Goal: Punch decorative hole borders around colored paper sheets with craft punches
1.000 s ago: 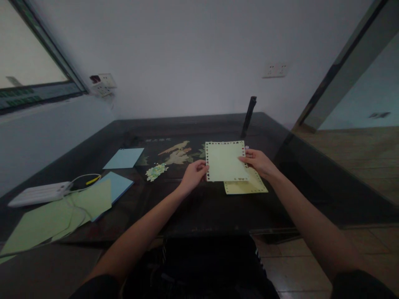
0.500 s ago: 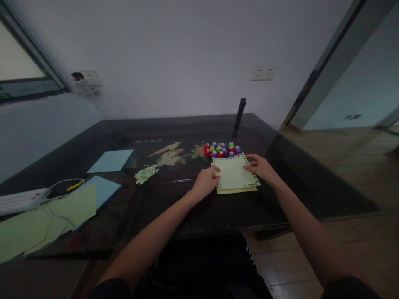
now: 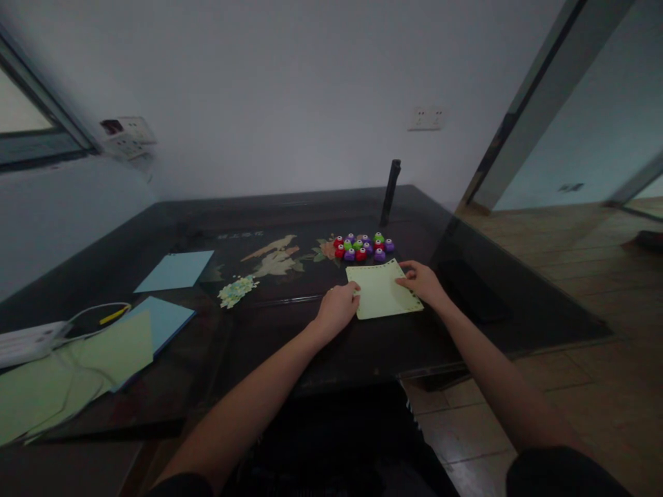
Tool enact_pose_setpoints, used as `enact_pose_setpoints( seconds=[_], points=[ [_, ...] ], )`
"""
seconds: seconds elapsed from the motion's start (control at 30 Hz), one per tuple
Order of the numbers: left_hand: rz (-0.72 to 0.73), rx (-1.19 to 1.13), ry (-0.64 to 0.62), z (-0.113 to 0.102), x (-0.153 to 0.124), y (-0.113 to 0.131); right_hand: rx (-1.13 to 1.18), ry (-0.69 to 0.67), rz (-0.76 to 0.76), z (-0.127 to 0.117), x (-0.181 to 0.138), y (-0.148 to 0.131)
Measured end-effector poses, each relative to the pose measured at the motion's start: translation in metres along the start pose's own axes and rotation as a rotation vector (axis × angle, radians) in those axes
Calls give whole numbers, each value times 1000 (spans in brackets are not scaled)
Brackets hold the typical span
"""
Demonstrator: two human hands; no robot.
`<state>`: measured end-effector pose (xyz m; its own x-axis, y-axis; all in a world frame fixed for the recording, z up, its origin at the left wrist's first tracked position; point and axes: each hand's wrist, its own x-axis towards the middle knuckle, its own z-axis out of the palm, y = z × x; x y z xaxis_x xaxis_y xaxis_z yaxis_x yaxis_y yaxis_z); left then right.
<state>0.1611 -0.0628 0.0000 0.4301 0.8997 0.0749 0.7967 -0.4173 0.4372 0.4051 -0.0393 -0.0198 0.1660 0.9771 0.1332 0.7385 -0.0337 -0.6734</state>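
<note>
A pale yellow-green sheet of paper (image 3: pixel 384 295) lies low over the table's front half, with small holes punched along its edges. My left hand (image 3: pixel 338 305) pinches its left edge between thumb and curled fingers. At the upper right edge, my right hand (image 3: pixel 420 281) grips the paper with thumb and fingers. Whether a second sheet lies beneath it I cannot tell. Just beyond the paper sit several small red, green and purple pieces with white, eye-like tops (image 3: pixel 361 247).
A black upright stick-like object (image 3: pixel 390 193) stands behind the coloured pieces. Left are a flower-patterned cut-out (image 3: pixel 237 290), blue paper (image 3: pixel 176 270), more blue paper (image 3: pixel 168 319), green sheets (image 3: pixel 124 345) and a white power strip (image 3: pixel 31 343) with a cable. The dark table (image 3: pixel 290 331) meets the wall.
The lower sheet that stuck out along the near edge no longer shows apart from the upper one. Both hands still hold the paper. The view has shifted slightly.
</note>
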Motion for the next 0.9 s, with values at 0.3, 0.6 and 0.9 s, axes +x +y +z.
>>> enact_pose_setpoints(
  seconds=[0.3,0.6,0.9],
  points=[
    [-8,1,-7,0,-2,1,110,-29,40,-1,-1,6],
    [35,-38,13,3,-3,-2,216,-69,22,-4,-1,6],
    [59,-35,9,3,-4,-1,56,-38,49,-1,0,1]
  ],
)
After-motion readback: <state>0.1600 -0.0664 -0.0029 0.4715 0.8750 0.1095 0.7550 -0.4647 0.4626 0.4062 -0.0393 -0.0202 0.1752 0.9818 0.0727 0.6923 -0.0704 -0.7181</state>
